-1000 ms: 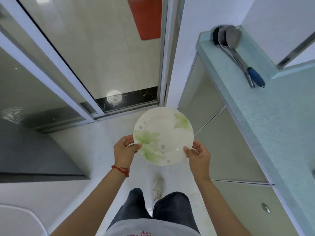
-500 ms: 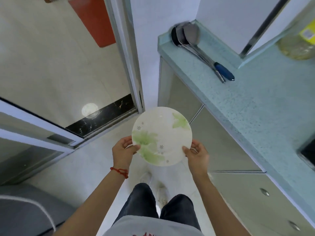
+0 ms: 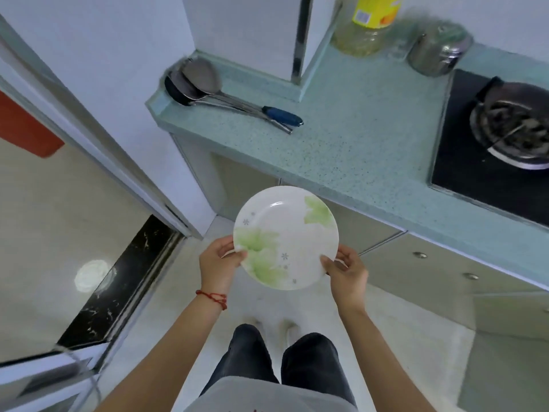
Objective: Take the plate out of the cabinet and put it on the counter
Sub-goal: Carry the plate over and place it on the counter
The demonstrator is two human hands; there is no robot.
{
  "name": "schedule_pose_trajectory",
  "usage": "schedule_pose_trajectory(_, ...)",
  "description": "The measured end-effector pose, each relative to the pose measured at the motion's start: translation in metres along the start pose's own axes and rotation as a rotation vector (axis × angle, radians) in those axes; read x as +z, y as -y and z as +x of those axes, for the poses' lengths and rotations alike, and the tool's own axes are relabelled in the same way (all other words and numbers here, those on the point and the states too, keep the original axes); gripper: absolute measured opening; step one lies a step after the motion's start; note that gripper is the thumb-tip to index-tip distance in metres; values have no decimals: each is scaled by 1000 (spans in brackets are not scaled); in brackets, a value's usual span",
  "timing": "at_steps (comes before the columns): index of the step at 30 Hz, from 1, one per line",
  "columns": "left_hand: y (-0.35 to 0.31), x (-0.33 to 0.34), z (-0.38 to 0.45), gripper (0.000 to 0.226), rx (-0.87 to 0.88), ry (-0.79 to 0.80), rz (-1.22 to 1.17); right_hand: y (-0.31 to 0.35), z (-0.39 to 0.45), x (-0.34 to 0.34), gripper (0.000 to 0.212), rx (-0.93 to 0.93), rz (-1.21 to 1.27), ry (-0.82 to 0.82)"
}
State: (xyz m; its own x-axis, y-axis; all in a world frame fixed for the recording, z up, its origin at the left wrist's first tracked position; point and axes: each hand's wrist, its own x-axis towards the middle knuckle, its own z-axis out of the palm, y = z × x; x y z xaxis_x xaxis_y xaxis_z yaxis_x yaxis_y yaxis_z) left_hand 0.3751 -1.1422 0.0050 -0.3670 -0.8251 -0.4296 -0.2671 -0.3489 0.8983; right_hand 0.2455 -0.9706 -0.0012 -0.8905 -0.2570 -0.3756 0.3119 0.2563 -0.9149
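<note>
A round white plate point(image 3: 286, 237) with green leaf prints is held level in front of me, below the counter's front edge. My left hand point(image 3: 218, 264) grips its left rim, thumb on top. My right hand point(image 3: 346, 270) grips the right rim the same way. The pale green speckled counter point(image 3: 356, 144) runs from upper middle to the right, just beyond the plate. Grey cabinet doors point(image 3: 416, 272) sit under it, shut.
Ladles with a blue handle point(image 3: 237, 105) lie at the counter's left end. An oil bottle point(image 3: 368, 22) and a steel canister point(image 3: 439, 52) stand at the back. A black gas hob point(image 3: 499, 138) fills the right. A door frame point(image 3: 98, 144) is to the left.
My view has swung right toward the counter, bringing the hob, bottle and canister into sight. Both hands keep their grip on the plate, which stays in front of me.
</note>
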Motion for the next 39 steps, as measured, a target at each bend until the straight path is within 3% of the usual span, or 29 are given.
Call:
schedule_pose_trajectory(10,-12,73,8,29,41,188,77,13,17,-57,28,-34,102,-173)
schedule_pose_trajectory(19,-36,152,20,32,63,206,39,42,78,-105,34,-75,107,-183)
schedule_pose_trajectory(23,-50,184,25,31,121,236,56,55,108,-121,27,-80,81,-167)
schedule_pose_trajectory(39,-98,249,120,35,101,272,49,92,215,-94,28,-39,35,-205)
